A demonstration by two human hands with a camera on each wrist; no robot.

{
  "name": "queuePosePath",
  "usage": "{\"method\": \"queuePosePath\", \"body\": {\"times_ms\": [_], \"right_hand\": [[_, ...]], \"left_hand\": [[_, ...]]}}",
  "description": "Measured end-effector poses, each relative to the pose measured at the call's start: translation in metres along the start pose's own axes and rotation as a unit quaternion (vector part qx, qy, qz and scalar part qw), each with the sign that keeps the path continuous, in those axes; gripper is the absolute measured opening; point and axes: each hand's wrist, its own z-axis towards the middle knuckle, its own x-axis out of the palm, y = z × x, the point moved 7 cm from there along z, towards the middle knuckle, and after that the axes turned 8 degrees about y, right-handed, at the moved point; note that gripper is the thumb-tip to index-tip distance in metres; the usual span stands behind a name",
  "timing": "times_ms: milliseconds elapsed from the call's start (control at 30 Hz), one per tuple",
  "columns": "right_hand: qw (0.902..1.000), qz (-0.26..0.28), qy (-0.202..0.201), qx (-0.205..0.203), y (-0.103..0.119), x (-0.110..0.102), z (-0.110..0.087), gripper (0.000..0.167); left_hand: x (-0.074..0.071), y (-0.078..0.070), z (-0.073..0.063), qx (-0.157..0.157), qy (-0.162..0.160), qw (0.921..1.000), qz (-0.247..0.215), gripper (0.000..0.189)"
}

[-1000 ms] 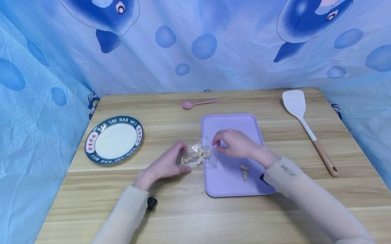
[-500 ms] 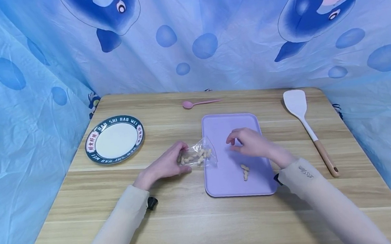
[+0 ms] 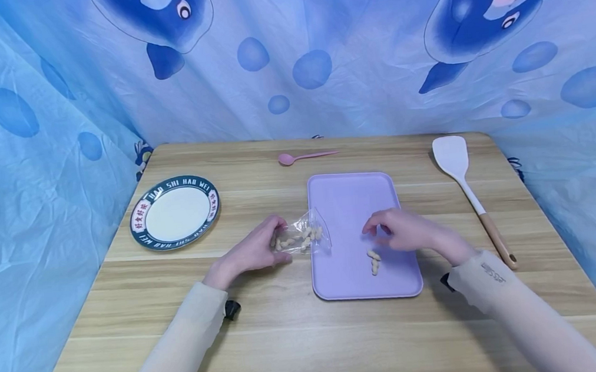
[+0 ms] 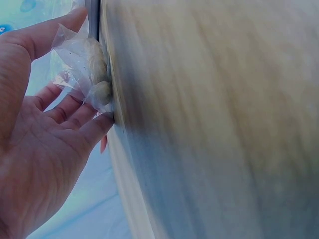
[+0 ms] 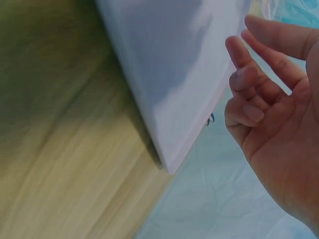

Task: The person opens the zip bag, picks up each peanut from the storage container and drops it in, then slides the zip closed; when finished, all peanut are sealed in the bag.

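Note:
On the left part of the table, my left hand (image 3: 250, 250) holds the closed end of a clear plastic bag (image 3: 301, 226) between thumb and fingers. Several peanuts in shell (image 3: 283, 244) lie inside the bag, and its open end reaches over the left edge of a purple tray (image 3: 338, 197). Thumb and fingers flank the bag (image 4: 75, 62) in the left wrist view. Above the tray hovers my right hand (image 3: 400, 230), its fingers loosely bent with nothing between them. Close below it, what look like two peanuts (image 3: 374, 262) lie on the tray.
A round plate (image 3: 177, 214) with a dark green rim stands at the left. Behind the tray lies a pink spoon (image 3: 306, 157). A white spatula (image 3: 452, 158) with a wooden handle lies at the right. A blue dolphin-print curtain (image 3: 288, 74) hangs behind the table.
My right hand has moved away from the bag's mouth, rightward and toward me, to just above the loose peanuts. The left hand and the bag have stayed in place.

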Motion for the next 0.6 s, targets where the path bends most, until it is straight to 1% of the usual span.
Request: {"method": "queuePosePath", "body": {"times_ms": [167, 300, 400, 600], "right_hand": [[0.9988, 0.030, 0.037, -0.010, 0.000, 0.012, -0.009, 0.029], [0.9961, 0.059, 0.065, -0.008, 0.001, 0.021, -0.013, 0.033], [0.9955, 0.065, 0.069, -0.006, 0.001, 0.025, -0.014, 0.035], [0.9964, 0.059, 0.061, -0.004, 0.001, 0.030, -0.013, 0.031]], "left_hand": [[0.000, 0.000, 0.000, 0.002, 0.000, 1.0000, -0.003, 0.063], [0.000, 0.000, 0.001, 0.003, 0.000, 1.0000, -0.003, 0.063], [0.000, 0.000, 0.000, 0.002, -0.001, 1.0000, -0.004, 0.063], [0.000, 0.000, 0.000, 0.001, 0.001, 1.0000, -0.007, 0.063]]}}
